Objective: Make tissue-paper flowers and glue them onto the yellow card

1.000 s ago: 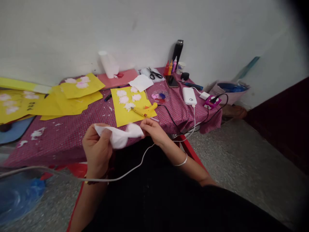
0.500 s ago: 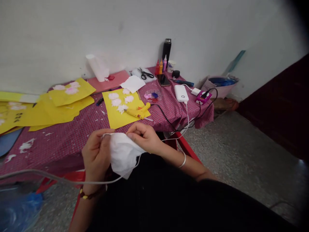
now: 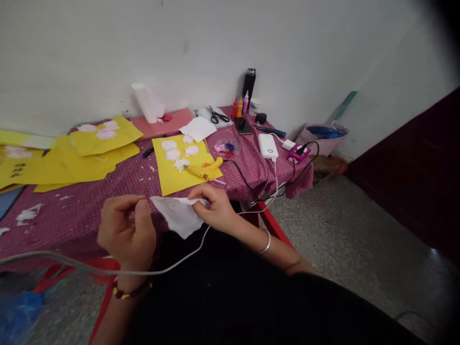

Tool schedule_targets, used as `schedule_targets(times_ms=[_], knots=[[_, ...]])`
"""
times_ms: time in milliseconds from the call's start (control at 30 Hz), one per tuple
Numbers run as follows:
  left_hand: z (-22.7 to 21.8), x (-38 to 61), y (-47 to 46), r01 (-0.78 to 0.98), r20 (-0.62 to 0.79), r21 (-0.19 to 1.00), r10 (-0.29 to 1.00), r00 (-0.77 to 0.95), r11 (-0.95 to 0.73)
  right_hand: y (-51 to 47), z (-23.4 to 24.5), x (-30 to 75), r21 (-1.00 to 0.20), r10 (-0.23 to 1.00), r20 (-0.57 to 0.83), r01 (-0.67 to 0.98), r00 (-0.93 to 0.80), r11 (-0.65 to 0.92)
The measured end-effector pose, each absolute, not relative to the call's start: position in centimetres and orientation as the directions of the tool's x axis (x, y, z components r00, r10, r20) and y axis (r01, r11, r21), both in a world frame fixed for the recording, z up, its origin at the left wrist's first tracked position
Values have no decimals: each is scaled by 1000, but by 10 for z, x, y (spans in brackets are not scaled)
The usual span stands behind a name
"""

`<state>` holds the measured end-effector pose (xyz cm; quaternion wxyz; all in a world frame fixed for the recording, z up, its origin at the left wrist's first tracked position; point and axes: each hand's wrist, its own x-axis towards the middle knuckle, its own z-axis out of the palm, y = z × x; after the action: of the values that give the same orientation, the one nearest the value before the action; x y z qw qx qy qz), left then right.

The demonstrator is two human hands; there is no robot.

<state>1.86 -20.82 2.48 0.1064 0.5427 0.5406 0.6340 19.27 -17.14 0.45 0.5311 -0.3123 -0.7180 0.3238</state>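
Note:
My right hand (image 3: 212, 209) pinches the top edge of a thin white tissue sheet (image 3: 178, 216) that hangs over my dark lap. My left hand (image 3: 126, 232) sits just left of the sheet with fingers curled and thumb against forefinger; whether it still grips a corner or a torn layer I cannot make out. Beyond my hands lies a yellow paper (image 3: 179, 162) with several white tissue flowers (image 3: 173, 154) glued on, and a yellow glue gun (image 3: 205, 169) rests on its right edge.
A low table under a red checked cloth (image 3: 89, 201) carries more yellow sheets (image 3: 72, 155), scissors (image 3: 218, 116), paint bottles (image 3: 239, 106), a black flask (image 3: 248, 84), a phone (image 3: 243, 125) and a white power bank (image 3: 268, 145). A white cable (image 3: 168, 268) crosses my lap. Grey floor lies to the right.
The tissue went from bunched between both hands to a flat sheet held by the right hand. My left hand has pulled away to the left.

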Motion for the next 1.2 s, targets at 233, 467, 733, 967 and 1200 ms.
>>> schedule_targets(times_ms=[233,467,733,967,1200], knots=[[28,27,-212,3,-5,1000,958,287,5,-168,-3,193,-660,720,636,287,-278,694],[27,45,-213,-229,-154,948,951,269,218,-168,-4,195,-594,678,669,329,-304,734],[26,46,-216,-251,-84,958,971,222,140,-171,-7,196,-712,731,609,195,-306,675],[21,43,-215,-180,-62,978,968,245,108,-172,-6,197,-711,692,604,124,-396,692],[27,44,-216,-200,-84,970,961,265,140,-170,-8,196,-653,625,688,62,-368,755]])
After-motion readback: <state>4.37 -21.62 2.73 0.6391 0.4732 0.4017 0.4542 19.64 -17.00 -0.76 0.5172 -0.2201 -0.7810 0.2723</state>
